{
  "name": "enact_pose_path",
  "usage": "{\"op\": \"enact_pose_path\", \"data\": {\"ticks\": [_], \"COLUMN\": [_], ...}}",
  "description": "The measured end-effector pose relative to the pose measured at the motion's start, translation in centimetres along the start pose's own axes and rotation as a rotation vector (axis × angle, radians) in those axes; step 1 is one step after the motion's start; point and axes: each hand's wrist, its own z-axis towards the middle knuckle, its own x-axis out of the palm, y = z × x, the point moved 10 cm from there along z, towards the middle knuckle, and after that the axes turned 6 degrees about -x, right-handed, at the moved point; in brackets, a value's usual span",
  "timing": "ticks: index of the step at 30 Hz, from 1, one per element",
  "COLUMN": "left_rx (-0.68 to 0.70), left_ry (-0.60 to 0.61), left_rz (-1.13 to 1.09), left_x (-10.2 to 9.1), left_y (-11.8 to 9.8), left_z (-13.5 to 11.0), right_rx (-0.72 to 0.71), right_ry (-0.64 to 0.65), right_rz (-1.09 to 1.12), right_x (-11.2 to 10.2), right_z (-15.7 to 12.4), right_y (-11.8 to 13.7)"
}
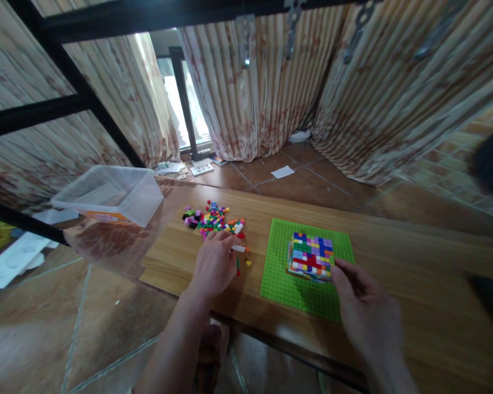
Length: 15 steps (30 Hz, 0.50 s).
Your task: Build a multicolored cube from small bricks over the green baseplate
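My left hand (217,261) rests low at the near edge of a pile of small loose toy bricks (216,221), its fingers bent downward and the tips partly hidden. A white brick (238,248) lies by its fingertips; whether they pinch a piece is hidden. A yellow brick (248,262) and a green brick (238,265) lie closer to me. On the right, a block built of multicoloured toy bricks (311,254) stands on a green studded baseplate (279,273). My right hand (367,309) grips the block's right side near the corner, thumb and forefinger close together.
A clear plastic bin (115,191) stands left of the wooden table (168,262). Dark metal bars (82,93) cross above and at the left. Striped curtains (246,93) hang behind, with papers (283,172) on the tiled floor. A dark object (491,301) sits at the right edge.
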Motion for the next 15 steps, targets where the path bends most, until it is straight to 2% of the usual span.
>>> {"op": "enact_pose_path", "data": {"ticks": [5,10,15], "left_rx": [0.002,-0.009,0.062], "left_ry": [0.009,0.0,-0.157], "left_rz": [0.057,0.044,-0.115], "left_x": [0.7,0.8,-1.0], "left_y": [-0.9,-0.6,-1.4], "left_z": [0.1,0.3,0.3], "right_rx": [0.015,-0.005,0.06], "right_ry": [-0.002,-0.006,-0.064], "right_rz": [0.007,0.037,0.043], "right_x": [0.2,0.2,-0.7], "right_z": [0.2,0.2,0.3], "right_y": [-0.2,0.4,-0.4]}}
